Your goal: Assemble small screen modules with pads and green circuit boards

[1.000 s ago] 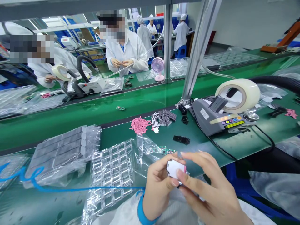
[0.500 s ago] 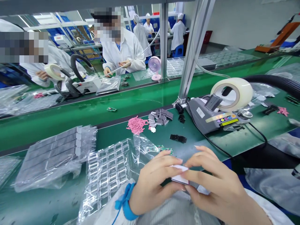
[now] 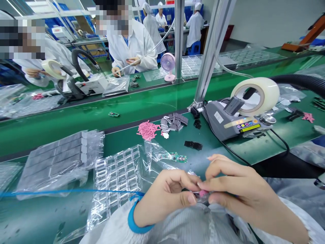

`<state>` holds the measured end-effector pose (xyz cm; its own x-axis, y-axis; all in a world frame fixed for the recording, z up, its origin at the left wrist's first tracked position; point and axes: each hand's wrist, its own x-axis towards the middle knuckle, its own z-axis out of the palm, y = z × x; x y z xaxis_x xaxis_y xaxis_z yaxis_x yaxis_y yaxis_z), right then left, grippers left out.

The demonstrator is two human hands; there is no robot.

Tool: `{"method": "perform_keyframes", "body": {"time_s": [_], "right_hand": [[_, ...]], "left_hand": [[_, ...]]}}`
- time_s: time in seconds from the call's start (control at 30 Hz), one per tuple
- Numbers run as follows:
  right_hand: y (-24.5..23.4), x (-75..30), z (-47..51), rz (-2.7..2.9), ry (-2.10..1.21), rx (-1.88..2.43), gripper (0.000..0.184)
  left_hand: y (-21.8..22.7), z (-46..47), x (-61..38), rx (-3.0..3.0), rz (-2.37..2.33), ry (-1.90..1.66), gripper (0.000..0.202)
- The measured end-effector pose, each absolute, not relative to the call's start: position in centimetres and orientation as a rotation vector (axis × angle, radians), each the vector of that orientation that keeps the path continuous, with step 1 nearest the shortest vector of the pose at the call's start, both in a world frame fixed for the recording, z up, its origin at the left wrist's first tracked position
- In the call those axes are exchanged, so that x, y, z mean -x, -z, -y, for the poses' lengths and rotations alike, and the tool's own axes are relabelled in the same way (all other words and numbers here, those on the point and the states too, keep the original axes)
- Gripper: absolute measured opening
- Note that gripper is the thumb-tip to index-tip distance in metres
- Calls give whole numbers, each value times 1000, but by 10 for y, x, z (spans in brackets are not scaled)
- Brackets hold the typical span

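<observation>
Close to my body, my left hand (image 3: pixel 166 193) pinches a small piece between thumb and bent fingers; a blue wrist strap (image 3: pixel 132 218) circles that wrist. My right hand (image 3: pixel 236 188) closes on the same piece from the other side. Only a pink bit (image 3: pixel 203 193) and a dark edge show between the fingertips, so its kind is hidden. Just beyond the hands lie green circuit boards (image 3: pixel 179 157), partly under clear film, and a black strip-like part (image 3: pixel 193 145). Farther off are a heap of pink strips (image 3: pixel 148 130) and a pile of grey-and-white striped pieces (image 3: pixel 177 121).
A grey tape dispenser (image 3: pixel 220 122) with a large tape roll (image 3: pixel 273 96) stands at right, its cable trailing. Clear compartment trays (image 3: pixel 115 173) and a bagged tray stack (image 3: pixel 54 162) lie at left. A metal post (image 3: pixel 208 51) rises behind. Co-workers sit across the green divider.
A white face of the small piece was visible between my hands; now a pink bit shows instead. My fingers have drawn closer together, and the view has tilted slightly.
</observation>
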<state>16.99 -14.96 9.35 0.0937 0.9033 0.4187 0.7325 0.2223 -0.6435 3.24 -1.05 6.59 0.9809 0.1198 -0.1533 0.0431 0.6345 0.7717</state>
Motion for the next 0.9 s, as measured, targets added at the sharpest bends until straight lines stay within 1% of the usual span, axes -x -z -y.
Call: {"method": "perform_keyframes", "body": {"time_s": [0.37, 0.57, 0.77, 0.9], "right_hand": [[-99, -166, 147, 1717, -14, 1578, 17], [-98, -166, 149, 1742, -9, 1602, 15], [-93, -166, 151, 1711, -193, 1515, 16], [-93, -164, 152, 1693, -143, 1518, 18]], "left_hand": [[-65, 12, -34, -805, -196, -42, 5], [-65, 13, -33, -895, -175, -79, 4], [-66, 15, -33, -982, -171, -112, 4], [-69, 18, -30, -1131, -158, -166, 6]]}}
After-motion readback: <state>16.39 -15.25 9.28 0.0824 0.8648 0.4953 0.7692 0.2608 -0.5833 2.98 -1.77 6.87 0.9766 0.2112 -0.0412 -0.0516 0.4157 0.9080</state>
